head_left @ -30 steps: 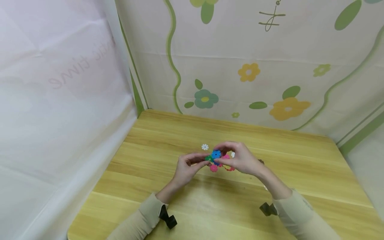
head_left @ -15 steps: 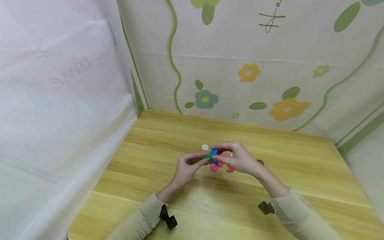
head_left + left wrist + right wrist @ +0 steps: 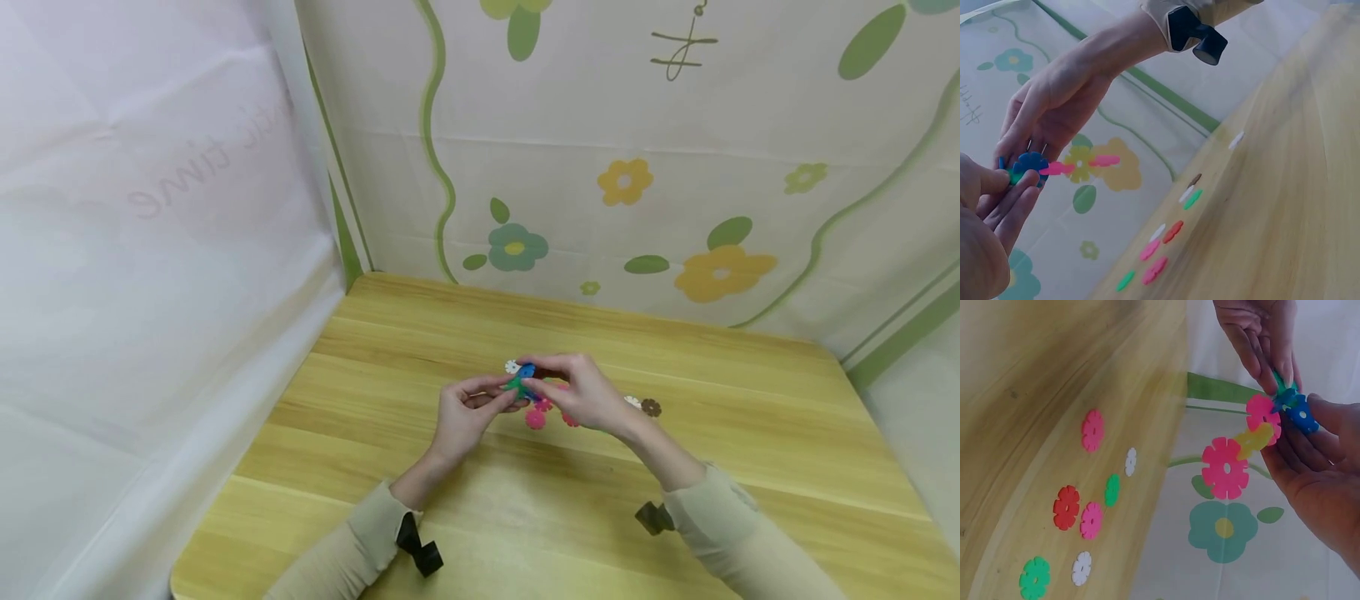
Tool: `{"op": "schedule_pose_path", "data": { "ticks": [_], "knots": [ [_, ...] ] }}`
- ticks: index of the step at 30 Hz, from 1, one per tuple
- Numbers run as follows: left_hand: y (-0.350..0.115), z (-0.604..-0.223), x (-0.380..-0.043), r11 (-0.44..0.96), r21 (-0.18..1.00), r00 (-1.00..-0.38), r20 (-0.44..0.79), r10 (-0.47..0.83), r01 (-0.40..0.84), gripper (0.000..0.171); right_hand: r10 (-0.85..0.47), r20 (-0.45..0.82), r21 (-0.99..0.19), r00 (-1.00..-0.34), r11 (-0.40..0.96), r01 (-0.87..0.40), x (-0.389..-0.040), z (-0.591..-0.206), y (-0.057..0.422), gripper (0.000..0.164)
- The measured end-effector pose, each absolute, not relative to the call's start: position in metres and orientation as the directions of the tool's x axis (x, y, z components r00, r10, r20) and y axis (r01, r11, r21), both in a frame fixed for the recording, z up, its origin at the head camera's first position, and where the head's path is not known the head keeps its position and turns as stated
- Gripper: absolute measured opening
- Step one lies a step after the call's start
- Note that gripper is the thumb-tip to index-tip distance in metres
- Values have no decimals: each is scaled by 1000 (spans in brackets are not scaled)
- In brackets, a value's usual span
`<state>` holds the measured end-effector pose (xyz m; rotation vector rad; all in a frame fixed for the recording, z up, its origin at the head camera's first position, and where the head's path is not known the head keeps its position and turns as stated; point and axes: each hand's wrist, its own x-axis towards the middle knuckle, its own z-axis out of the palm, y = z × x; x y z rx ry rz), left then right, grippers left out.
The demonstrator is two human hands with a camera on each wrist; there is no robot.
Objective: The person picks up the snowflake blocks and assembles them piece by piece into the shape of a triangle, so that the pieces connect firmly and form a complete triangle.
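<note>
My left hand (image 3: 459,422) pinches a green notched plastic disc (image 3: 516,386) between thumb and fingers. Beside it, my right hand (image 3: 590,395) pinches a blue notched disc (image 3: 1302,415) that meets the green one. A second blue disc (image 3: 1030,164) sits in the same joined piece. From there a chain extends in the right wrist view: a pink disc (image 3: 1263,417), a yellow disc (image 3: 1252,440) and another pink disc (image 3: 1225,468). Fingers partly cover the joint between green and blue. Both hands hold the piece above the table.
Loose discs lie on the wooden table (image 3: 495,517): a white one (image 3: 512,367) behind the hands, a brown one (image 3: 651,407) to the right, a red one (image 3: 1066,507), a green one (image 3: 1035,579) and several others. Printed cloth (image 3: 555,167) hangs behind the table.
My right hand has shifted left, toward the left hand, and the blue disc has turned and moved left with it. The white and brown discs at the right now show beside the right forearm.
</note>
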<state>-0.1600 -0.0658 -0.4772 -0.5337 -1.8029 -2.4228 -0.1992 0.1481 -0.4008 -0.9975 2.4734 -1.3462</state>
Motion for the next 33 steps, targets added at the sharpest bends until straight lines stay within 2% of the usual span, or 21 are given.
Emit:
{"op": "schedule_pose_path", "data": {
  "ticks": [5,9,13,16,19,22,28,33],
  "knots": [
    [-65,-478,-159,-299,913,-936,328,127,279,26,-654,216,-755,-725,360,-549,-200,-405,143,35],
    [-66,-479,-160,-270,920,-940,322,112,283,23,-659,219,-753,-719,354,-554,-200,-409,140,36],
    [-67,-479,-163,-273,920,-944,316,93,281,23,-620,192,-788,-761,365,-496,-200,-412,144,47],
    [-68,-475,-166,-292,909,-942,329,67,297,23,-527,212,-812,-823,374,-449,-204,-414,156,52],
    [-70,-471,-169,-320,893,-939,343,31,315,24,-400,260,-808,-879,409,-425,-210,-418,174,45],
    [-73,-469,-171,-341,882,-939,344,-4,325,25,-338,253,-788,-906,472,-396,-215,-425,188,34],
    [-79,-467,-170,-365,869,-936,351,-23,334,28,-443,93,-701,-892,607,-374,-216,-453,195,23],
    [-80,-467,-169,-376,863,-937,346,-44,336,27,-548,6,-680,-836,611,-406,-213,-476,181,14]
  ]
}}
